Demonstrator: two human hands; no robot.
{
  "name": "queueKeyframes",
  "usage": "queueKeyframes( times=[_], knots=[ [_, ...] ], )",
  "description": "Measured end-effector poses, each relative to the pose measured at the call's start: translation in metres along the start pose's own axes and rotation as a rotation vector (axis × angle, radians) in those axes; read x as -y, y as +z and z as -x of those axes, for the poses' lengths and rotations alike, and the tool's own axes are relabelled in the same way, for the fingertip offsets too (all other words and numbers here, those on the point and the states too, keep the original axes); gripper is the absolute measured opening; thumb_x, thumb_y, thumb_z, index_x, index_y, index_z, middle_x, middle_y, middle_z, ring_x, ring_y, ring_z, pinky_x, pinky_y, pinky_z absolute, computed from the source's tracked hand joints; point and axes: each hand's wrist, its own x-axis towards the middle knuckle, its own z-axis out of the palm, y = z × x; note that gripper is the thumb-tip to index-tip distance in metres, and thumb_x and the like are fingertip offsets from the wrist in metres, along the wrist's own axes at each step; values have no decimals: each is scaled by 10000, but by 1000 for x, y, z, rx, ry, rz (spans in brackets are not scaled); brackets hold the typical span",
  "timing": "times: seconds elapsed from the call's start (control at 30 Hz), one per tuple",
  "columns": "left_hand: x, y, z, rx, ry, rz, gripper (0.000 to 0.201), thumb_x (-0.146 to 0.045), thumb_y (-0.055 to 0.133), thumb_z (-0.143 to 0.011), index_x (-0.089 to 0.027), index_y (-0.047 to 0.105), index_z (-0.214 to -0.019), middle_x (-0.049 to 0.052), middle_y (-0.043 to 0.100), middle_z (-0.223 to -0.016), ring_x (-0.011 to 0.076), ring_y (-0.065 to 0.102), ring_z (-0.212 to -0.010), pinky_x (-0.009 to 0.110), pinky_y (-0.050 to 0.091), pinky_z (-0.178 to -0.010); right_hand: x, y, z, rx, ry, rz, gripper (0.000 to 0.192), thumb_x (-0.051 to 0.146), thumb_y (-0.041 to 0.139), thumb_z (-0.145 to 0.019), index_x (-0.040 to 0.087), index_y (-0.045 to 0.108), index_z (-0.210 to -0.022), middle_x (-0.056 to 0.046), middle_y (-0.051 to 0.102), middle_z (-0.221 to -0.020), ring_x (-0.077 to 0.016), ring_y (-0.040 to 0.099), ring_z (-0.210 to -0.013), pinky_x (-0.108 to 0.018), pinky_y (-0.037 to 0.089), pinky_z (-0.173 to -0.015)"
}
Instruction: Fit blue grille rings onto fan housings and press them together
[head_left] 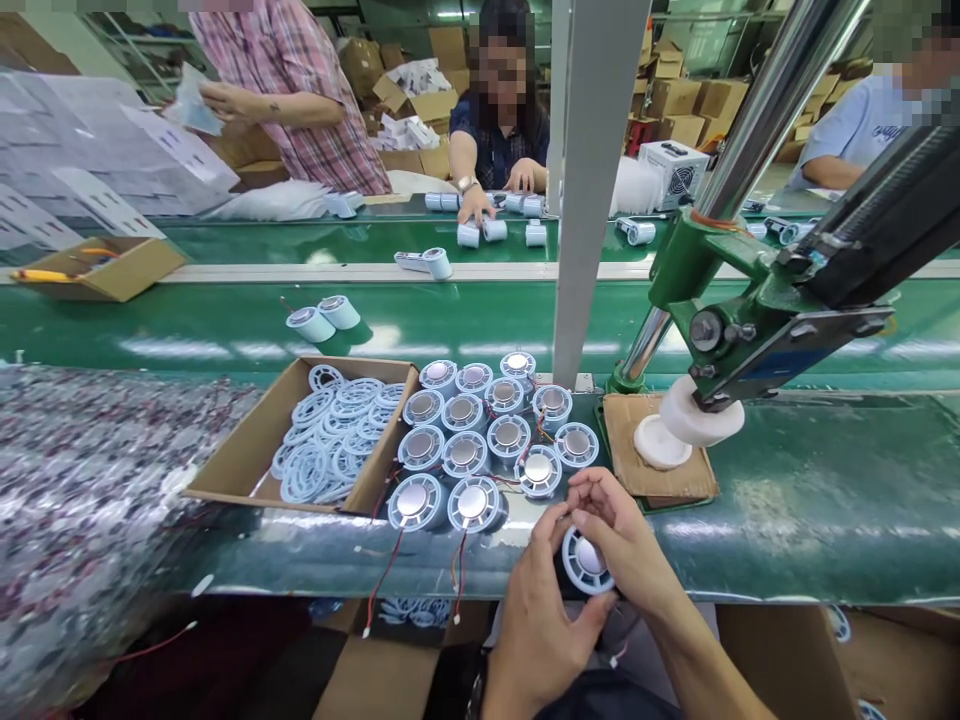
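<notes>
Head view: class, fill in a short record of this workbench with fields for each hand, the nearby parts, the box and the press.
left hand: grips the round fan part from below
right hand: holds the same part from above
nearby parts: cluster of wired round units on the green bench
box: cardboard box of white rings
press: green hand press over a white disc

A round, pale-blue fan unit (587, 562) with a silver hub sat face-up, gripped at the green bench's near edge.
</notes>
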Motion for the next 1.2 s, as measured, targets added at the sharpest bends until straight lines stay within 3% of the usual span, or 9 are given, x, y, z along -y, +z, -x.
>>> queueKeyframes(
  times=[0.17,0.3,0.43,0.53,0.63,0.77,0.87,1.03,1.2],
  knots=[
    [-5,-2,-3,28,-14,62,806,-206,724,-796,-197,299,-1481,197,634,-1404,348,626,-1294,528,503,-1072,-7,-1,1,-26,-9,28,252,285,456,-861,202,561,-1074,-31,649,-889,-176,648,-835,-300,527,-797],
    [-8,-2,-5,36,-72,108,850,-199,701,-793,-193,261,-1522,187,604,-1453,331,595,-1335,522,479,-1100,2,-1,6,-3,-29,116,317,322,619,-812,199,606,-1104,-58,693,-988,-216,665,-939,-348,523,-887],
    [-11,-1,-8,24,-90,170,964,-179,667,-772,-206,150,-1586,147,658,-1399,310,629,-1296,513,483,-1092,16,3,13,76,-98,448,410,179,667,-709,205,669,-1118,-76,711,-1109,-265,650,-1054,-402,490,-971],
    [-11,0,-9,9,-61,184,1013,-173,647,-766,-213,87,-1610,136,668,-1392,310,632,-1295,512,485,-1085,20,9,14,80,-131,680,446,149,580,-721,196,665,-1156,-86,719,-1066,-271,670,-990,-406,511,-907],
    [-9,1,-8,-13,-19,189,1021,-173,635,-774,-204,66,-1620,141,658,-1410,303,623,-1311,496,479,-1095,20,15,14,59,-162,762,461,132,553,-707,207,693,-1139,-74,731,-1007,-264,686,-913,-381,511,-840],
    [-6,2,-6,-19,-19,172,992,-207,641,-793,-153,100,-1623,188,626,-1440,328,612,-1324,488,495,-1075,17,17,13,-21,-185,656,275,198,592,-763,213,744,-992,-61,745,-913,-259,691,-838,-357,499,-785],
    [-6,3,-5,-30,-48,163,986,-211,647,-799,-141,113,-1625,203,617,-1446,341,615,-1317,497,489,-1078,12,13,13,-55,-183,568,234,293,599,-850,210,750,-1008,-68,762,-940,-253,703,-867,-354,512,-822],
    [-10,2,-9,-28,-50,190,1073,-156,702,-741,-193,107,-1633,141,684,-1374,344,638,-1281,502,494,-1077,-6,4,13,-75,-185,331,380,451,462,-1006,191,726,-1087,-86,773,-988,-227,728,-928,-318,563,-838],
    [-7,3,-9,-55,37,205,1053,-96,781,-704,-251,229,-1587,92,726,-1302,302,681,-1215,446,544,-1036,-24,-1,18,-67,-216,70,576,642,393,-999,184,712,-1142,-106,785,-1032,-236,746,-959,-352,592,-892]
  ],
)
